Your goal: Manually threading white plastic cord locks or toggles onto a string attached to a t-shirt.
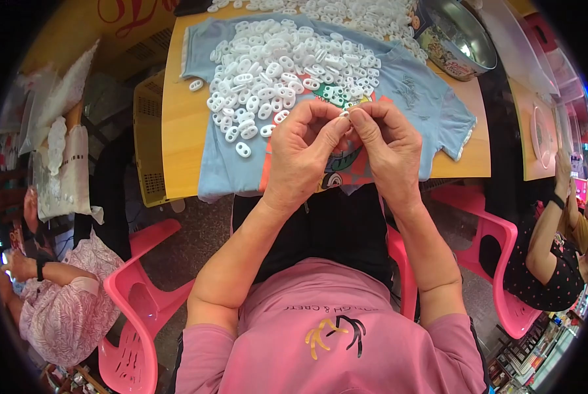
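My left hand (302, 152) and my right hand (386, 146) meet over the near edge of the wooden table (179, 125). Together they pinch one small white plastic piece (345, 113) between thumbs and fingertips. Just beyond them a big heap of white oval plastic pieces (281, 62) lies on a light blue T-shirt (425, 98) spread over the table. One loose piece (243, 149) sits close to my left hand.
A metal bowl (458, 36) stands at the table's back right. More white pieces (346, 12) lie at the far edge. Pink plastic chairs (133, 289) stand on both sides. A person in a patterned top (64, 295) sits at left, another in black (543, 262) at right.
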Tool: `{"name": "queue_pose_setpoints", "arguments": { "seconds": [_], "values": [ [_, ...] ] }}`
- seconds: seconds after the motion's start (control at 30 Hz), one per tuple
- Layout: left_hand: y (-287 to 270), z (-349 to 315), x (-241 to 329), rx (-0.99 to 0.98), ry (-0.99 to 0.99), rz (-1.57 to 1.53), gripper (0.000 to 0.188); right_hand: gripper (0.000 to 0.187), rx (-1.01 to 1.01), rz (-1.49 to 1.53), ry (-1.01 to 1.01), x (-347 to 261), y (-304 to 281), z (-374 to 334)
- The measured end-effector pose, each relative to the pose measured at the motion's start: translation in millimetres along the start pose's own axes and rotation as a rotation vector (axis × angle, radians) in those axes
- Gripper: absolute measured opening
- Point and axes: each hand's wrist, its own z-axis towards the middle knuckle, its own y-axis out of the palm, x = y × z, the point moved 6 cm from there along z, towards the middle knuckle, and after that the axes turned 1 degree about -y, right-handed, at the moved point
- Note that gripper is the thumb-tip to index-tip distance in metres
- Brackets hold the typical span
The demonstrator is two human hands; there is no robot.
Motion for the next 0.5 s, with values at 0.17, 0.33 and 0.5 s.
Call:
{"name": "queue_pose_setpoints", "arguments": {
  "seconds": [0.17, 0.33, 0.5],
  "values": [
    [2, -1, 3, 0.017, 0.015, 0.045, 0.014, 0.013, 0.025, 0.001, 0.022, 5, -3, -3],
    [4, 1, 1, -0.051, -0.017, 0.07, 0.014, 0.016, -0.071, -0.071, -0.02, -9, -13, 1],
    [3, 2, 2, -0.053, -0.036, 0.061, 0.014, 0.017, -0.17, -0.364, -0.216, -30, -28, 16]
  ]
}}
